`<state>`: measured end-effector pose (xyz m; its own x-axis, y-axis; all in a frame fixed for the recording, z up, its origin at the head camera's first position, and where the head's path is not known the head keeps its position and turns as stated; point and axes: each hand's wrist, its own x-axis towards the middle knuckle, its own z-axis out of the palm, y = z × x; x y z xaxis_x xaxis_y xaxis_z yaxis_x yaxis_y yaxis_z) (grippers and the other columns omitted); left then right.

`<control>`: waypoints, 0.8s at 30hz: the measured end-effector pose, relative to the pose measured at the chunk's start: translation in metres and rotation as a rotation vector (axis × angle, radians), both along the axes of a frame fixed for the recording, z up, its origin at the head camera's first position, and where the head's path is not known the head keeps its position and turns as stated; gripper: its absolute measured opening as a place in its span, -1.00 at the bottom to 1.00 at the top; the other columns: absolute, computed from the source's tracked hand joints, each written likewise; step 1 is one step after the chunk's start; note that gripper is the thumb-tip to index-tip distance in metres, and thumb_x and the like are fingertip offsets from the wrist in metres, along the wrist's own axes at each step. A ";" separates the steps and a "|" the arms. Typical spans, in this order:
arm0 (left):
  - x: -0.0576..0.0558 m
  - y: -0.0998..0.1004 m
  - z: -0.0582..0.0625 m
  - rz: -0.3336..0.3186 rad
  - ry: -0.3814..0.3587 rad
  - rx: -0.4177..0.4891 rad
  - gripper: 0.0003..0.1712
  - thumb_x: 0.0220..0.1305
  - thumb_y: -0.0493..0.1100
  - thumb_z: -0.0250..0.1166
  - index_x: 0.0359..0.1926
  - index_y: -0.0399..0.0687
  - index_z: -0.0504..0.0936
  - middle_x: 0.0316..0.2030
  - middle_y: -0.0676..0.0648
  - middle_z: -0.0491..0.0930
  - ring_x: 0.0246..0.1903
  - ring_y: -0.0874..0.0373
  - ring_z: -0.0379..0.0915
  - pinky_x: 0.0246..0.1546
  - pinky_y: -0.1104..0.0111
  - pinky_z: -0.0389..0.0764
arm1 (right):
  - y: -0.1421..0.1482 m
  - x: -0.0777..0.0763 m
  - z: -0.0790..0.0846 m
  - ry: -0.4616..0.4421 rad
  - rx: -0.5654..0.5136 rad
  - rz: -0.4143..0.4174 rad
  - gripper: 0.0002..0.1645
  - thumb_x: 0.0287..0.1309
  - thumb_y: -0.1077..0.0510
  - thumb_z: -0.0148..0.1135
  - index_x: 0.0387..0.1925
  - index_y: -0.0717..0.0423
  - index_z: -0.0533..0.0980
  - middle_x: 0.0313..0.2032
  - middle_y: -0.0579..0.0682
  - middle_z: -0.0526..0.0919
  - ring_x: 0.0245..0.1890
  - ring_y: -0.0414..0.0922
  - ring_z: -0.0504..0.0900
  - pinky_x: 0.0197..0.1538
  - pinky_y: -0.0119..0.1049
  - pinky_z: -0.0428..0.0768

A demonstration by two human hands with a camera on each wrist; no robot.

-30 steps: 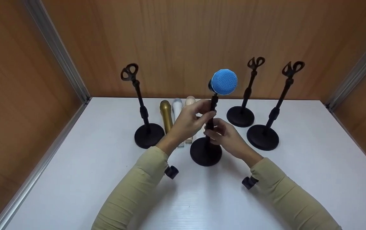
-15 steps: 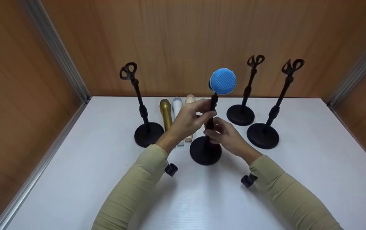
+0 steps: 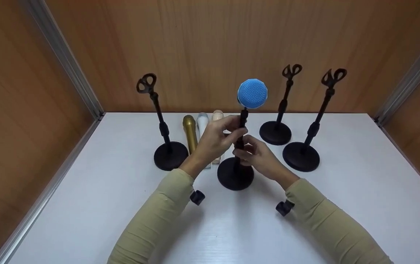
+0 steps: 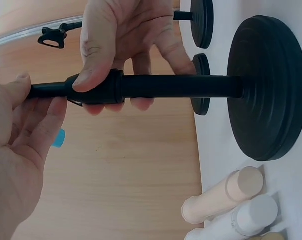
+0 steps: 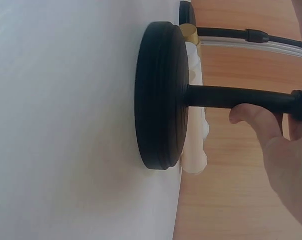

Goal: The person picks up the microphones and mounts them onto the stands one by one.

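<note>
A black microphone stand [image 3: 235, 174] stands upright on its round base in the middle of the table. At its top sits a microphone with a blue mesh head [image 3: 252, 93], facing the camera. The left hand [image 3: 220, 136] pinches the upper pole between thumb and fingers, just under the microphone. Lower down, the right hand [image 3: 260, 157] grips the pole around its thicker collar [image 4: 98, 87]. In the right wrist view a finger curls under the lower pole [image 5: 231, 97]. The microphone's body is mostly hidden behind its head.
Behind the left hand lie a gold microphone [image 3: 190, 130], a white microphone [image 3: 202, 121] and a cream microphone [image 3: 217, 115]. One stand with a bare clip [image 3: 170, 156] is at left; two more stands [image 3: 275, 132] [image 3: 301, 156] are at right. Wooden panels enclose the table.
The blue microphone head has shifted slightly left. Both hands keep their hold on the stand at nearly the same places.
</note>
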<state>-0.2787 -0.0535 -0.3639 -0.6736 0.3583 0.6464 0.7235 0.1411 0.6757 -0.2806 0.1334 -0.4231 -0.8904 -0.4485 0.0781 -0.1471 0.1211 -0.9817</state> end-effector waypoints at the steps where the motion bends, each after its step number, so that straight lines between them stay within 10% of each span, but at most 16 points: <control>1: 0.001 0.000 0.000 0.003 -0.005 0.001 -0.78 0.40 -0.29 0.32 0.02 -0.24 0.66 -0.23 -0.06 0.73 -0.18 0.19 0.67 -0.16 0.36 0.70 | 0.001 0.000 0.001 0.005 0.003 0.001 -0.50 0.35 0.04 0.34 0.16 0.19 0.41 0.07 0.14 0.44 0.15 0.05 0.55 0.11 -0.04 0.64; 11: 0.013 -0.017 -0.011 0.143 0.027 -0.371 -0.68 0.47 -0.17 0.26 0.16 -0.16 0.60 0.06 -0.09 0.65 0.08 0.15 0.57 0.12 0.28 0.58 | 0.016 0.001 0.012 0.145 0.189 0.038 -0.52 0.32 0.15 0.36 0.21 0.14 0.48 0.09 0.07 0.57 0.12 0.04 0.59 0.19 -0.05 0.58; 17: 0.024 -0.026 -0.025 0.168 -0.083 -0.833 -0.65 0.40 -0.09 0.34 0.10 -0.16 0.66 -0.04 -0.10 0.69 -0.06 0.04 0.63 -0.02 0.23 0.63 | 0.028 0.008 0.011 0.247 0.505 0.099 -0.44 0.31 0.12 0.37 0.28 0.19 0.48 0.19 0.12 0.59 0.14 0.11 0.61 0.19 0.00 0.57; 24: 0.033 -0.020 -0.044 0.169 -0.099 -1.071 -0.55 0.29 0.03 0.44 0.09 -0.12 0.70 0.00 -0.14 0.65 -0.02 0.00 0.60 -0.01 0.14 0.63 | 0.022 0.025 0.005 0.327 0.823 0.102 -0.28 0.16 0.01 0.51 0.23 0.32 0.51 0.18 0.20 0.60 0.21 0.12 0.55 0.23 0.02 0.53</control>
